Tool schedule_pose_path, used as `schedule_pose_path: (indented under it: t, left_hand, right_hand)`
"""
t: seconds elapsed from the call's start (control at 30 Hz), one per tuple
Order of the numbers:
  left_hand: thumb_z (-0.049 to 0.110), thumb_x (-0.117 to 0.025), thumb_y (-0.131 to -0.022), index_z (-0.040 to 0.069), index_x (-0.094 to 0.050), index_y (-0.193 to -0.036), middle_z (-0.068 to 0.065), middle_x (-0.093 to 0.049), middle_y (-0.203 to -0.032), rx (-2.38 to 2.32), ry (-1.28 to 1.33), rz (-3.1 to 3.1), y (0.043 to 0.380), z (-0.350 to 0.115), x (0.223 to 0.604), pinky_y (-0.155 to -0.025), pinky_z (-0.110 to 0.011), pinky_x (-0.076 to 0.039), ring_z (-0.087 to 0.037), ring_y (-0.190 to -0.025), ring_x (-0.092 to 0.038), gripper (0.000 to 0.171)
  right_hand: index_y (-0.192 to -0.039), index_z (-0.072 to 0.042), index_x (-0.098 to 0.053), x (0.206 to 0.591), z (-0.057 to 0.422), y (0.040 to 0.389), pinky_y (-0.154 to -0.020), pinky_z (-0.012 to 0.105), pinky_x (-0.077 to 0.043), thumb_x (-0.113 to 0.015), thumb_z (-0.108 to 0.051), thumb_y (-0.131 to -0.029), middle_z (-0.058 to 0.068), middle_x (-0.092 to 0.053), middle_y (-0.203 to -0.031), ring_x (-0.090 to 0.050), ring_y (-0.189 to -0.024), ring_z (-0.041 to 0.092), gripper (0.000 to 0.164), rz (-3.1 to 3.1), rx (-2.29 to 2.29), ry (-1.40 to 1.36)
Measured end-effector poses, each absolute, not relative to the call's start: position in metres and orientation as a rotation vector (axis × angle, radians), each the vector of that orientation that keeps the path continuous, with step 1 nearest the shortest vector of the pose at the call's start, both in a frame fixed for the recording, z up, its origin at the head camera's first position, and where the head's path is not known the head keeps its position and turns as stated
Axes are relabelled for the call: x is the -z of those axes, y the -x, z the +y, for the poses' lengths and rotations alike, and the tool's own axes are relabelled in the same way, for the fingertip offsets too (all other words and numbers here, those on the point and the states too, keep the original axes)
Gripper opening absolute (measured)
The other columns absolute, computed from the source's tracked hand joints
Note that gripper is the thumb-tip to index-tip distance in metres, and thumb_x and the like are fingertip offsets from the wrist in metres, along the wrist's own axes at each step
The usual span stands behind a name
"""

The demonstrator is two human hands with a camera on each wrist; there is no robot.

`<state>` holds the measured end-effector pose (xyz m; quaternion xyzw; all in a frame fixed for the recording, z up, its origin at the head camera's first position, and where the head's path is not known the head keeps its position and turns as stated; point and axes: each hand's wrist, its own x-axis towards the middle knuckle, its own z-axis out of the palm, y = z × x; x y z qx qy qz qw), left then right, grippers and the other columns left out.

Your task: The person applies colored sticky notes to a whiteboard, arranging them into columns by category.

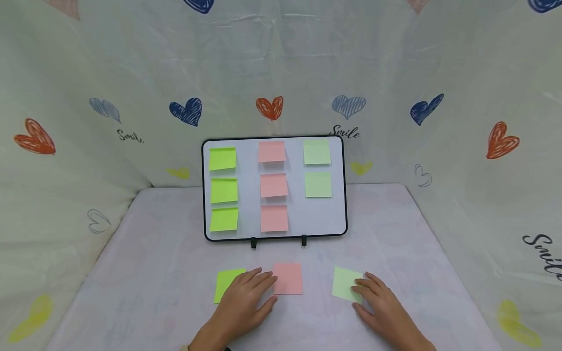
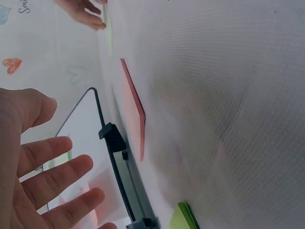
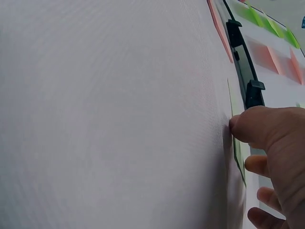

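Observation:
My left hand (image 1: 246, 302), fingers spread and holding nothing, is over the table between the bright green sticky-note pad (image 1: 225, 282), which it partly covers, and the pink sticky-note pad (image 1: 288, 279). The left wrist view shows its fingers apart from the pink pad (image 2: 133, 112). My right hand (image 1: 382, 304) is at the right edge of the pale green sticky-note pad (image 1: 344, 282), fingers loosely bent over it. In the right wrist view, the thumb appears at the pale green pad's (image 3: 238, 155) near edge; whether it touches is unclear.
Behind the pads, a black-framed whiteboard (image 1: 320, 214) leans on a stand with black clips (image 1: 253, 243). It bears three bright green notes (image 1: 224, 190), three pink notes (image 1: 274, 185) and two pale green notes (image 1: 318, 184). A heart-printed curtain (image 1: 303, 63) surrounds the table (image 1: 145, 268).

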<state>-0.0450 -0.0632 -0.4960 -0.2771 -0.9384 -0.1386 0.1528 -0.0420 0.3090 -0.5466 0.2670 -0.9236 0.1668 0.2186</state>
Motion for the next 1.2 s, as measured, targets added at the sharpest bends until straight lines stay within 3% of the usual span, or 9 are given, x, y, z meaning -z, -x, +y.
schedule_pose_path:
  t: [0.33, 0.53, 0.83, 1.0, 1.1, 1.2]
  left_hand:
    - [0.036, -0.084, -0.083, 0.02, -0.075, -0.122, 0.004, -0.074, -0.123, 0.371, 0.844, -2.555, 0.044, -0.073, 0.493, -0.098, -0.043, -0.056, -0.023, -0.119, -0.068, 0.043]
    - [0.034, -0.085, -0.082, 0.019, -0.075, -0.121, 0.003, -0.074, -0.123, 0.393, 0.857, -2.538, 0.045, -0.072, 0.491, -0.098, -0.044, -0.056, -0.024, -0.119, -0.068, 0.044]
    - [0.035, -0.082, -0.086, 0.02, -0.075, -0.124, 0.004, -0.074, -0.124, 0.442, 0.855, -2.572, 0.048, -0.065, 0.488, -0.1, -0.044, -0.056, -0.024, -0.121, -0.067, 0.041]
    - [0.031, -0.084, -0.083, 0.018, -0.076, -0.121, 0.003, -0.075, -0.122, 0.468, 0.9, -2.532, 0.049, -0.059, 0.49, -0.097, -0.044, -0.057, -0.024, -0.119, -0.068, 0.041]
    - [0.032, -0.082, -0.086, 0.018, -0.075, -0.123, 0.004, -0.075, -0.122, 0.477, 0.968, -2.534, 0.05, -0.052, 0.492, -0.097, -0.045, -0.057, -0.023, -0.12, -0.068, 0.04]
    - [0.035, -0.076, -0.093, 0.02, -0.073, -0.125, 0.007, -0.073, -0.123, 0.459, 1.091, -2.546, 0.05, -0.043, 0.496, -0.099, -0.045, -0.056, -0.021, -0.121, -0.067, 0.036]
  right_hand:
    - [-0.095, -0.012, -0.079, 0.548, 0.307, 0.046, -0.09, 0.05, -0.055, -0.094, -0.012, -0.064, 0.005, -0.074, -0.11, -0.067, -0.115, 0.039, 0.034, -2.52, -0.466, -0.771]
    - [-0.101, -0.005, -0.077, 0.549, 0.308, 0.051, -0.089, 0.048, -0.057, -0.079, -0.005, -0.075, 0.008, -0.074, -0.11, -0.069, -0.112, 0.038, 0.026, -2.479, -0.429, -0.845]
    - [-0.097, -0.007, -0.076, 0.55, 0.309, 0.054, -0.08, 0.043, -0.058, -0.067, -0.003, -0.071, 0.007, -0.072, -0.11, -0.07, -0.102, 0.029, 0.028, -2.413, -0.433, -0.869]
    - [-0.091, -0.008, -0.075, 0.548, 0.308, 0.057, -0.08, 0.039, -0.058, -0.066, -0.008, -0.08, 0.005, -0.072, -0.106, -0.069, -0.097, 0.024, 0.014, -2.422, -0.419, -0.865]
    - [-0.089, -0.009, -0.074, 0.547, 0.307, 0.058, -0.08, 0.037, -0.058, -0.063, -0.009, -0.083, 0.004, -0.072, -0.103, -0.069, -0.095, 0.021, 0.012, -2.431, -0.415, -0.86]
    - [-0.087, -0.01, -0.074, 0.546, 0.307, 0.058, -0.08, 0.035, -0.058, -0.068, -0.008, -0.079, 0.003, -0.072, -0.103, -0.069, -0.094, 0.02, 0.01, -2.445, -0.409, -0.847]
